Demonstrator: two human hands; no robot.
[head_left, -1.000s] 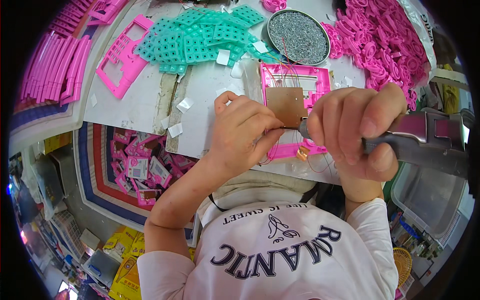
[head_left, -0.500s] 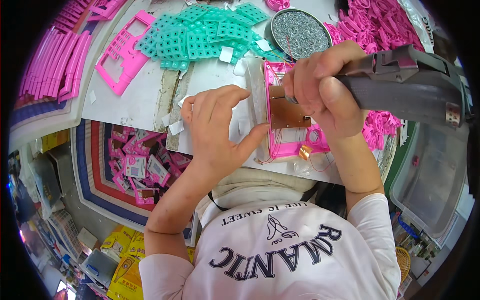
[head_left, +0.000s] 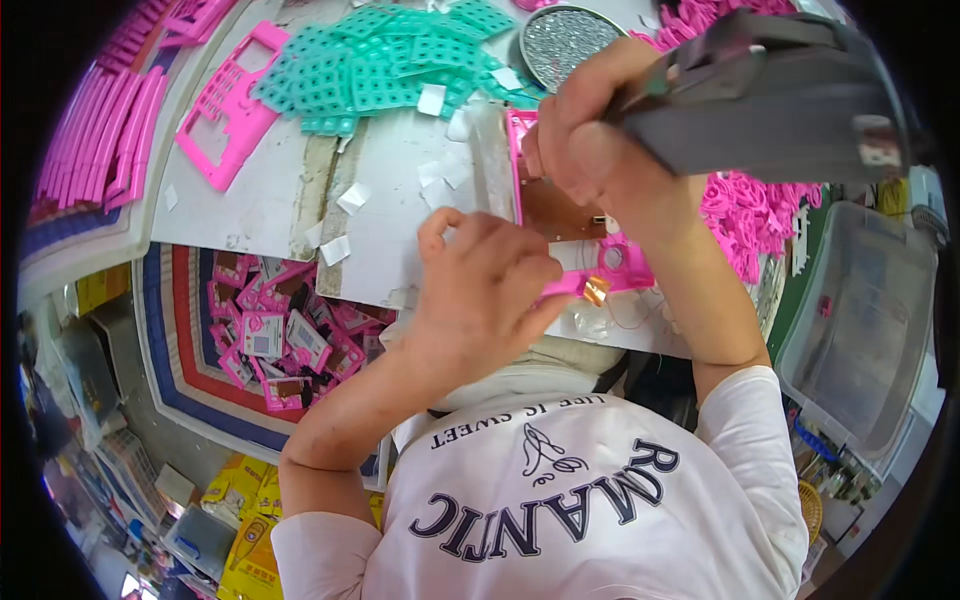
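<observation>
Apparently screw-driving is in hand: right hand point(head_left: 605, 150) wraps tight around a power screwdriver point(head_left: 770, 110) over the brown board point(head_left: 560, 215), which sits in the pink case point(head_left: 632, 272). Left hand point(head_left: 480, 280) half-curls by the case's near-left corner; can't tell if it pinches anything. Next move likely calls for careful alignment. Versus half a second ago, left hand is less spread.

Bold lettering across the white shirt point(head_left: 590, 560)

And there it is, I'm getting big dark capitals point(head_left: 575, 515) arching over the shirt, upside down from my view, with a smaller line of capitals point(head_left: 520, 418) on its table side! Left of the shirt, yellow packets point(head_left: 245, 555) carry print too small for me. Beyond its right shoulder, a pale patch point(head_left: 880, 140) on the dark tool point(head_left: 760, 115) blurs.
</observation>
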